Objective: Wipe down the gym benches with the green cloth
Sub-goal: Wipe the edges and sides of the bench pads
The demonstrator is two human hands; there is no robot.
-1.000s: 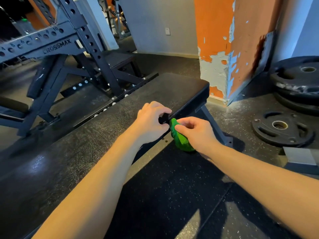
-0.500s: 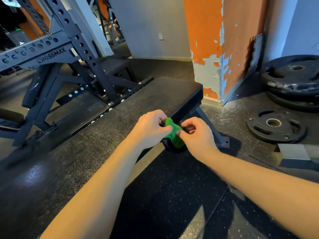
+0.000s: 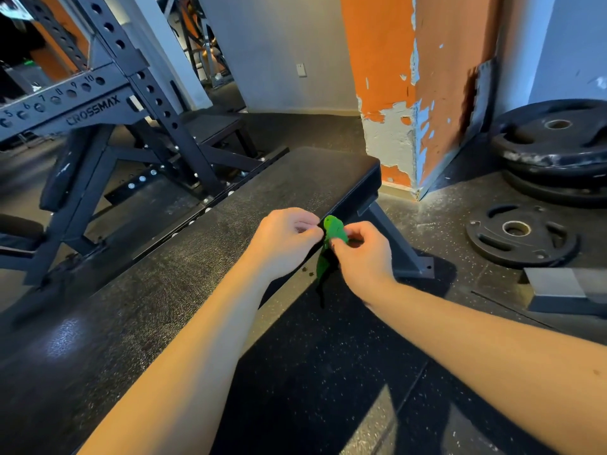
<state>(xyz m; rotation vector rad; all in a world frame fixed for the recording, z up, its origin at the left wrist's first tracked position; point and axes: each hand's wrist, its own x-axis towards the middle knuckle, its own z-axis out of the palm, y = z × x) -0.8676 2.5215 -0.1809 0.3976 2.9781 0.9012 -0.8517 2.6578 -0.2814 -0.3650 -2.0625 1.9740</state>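
Since the earlier frame, both hands lifted the cloth (image 3: 334, 228) and it unfurled. Left hand (image 3: 285, 239) and right hand (image 3: 364, 254) each pinched its top in a closed grip, beside the worktop (image 3: 184, 264) edge.

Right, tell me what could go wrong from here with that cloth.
Both hands, left and right, pinch the green cloth only by its top, beyond the bench edge; it may slip to the gritty floor. Wiping with it bunched could miss much of the pad.
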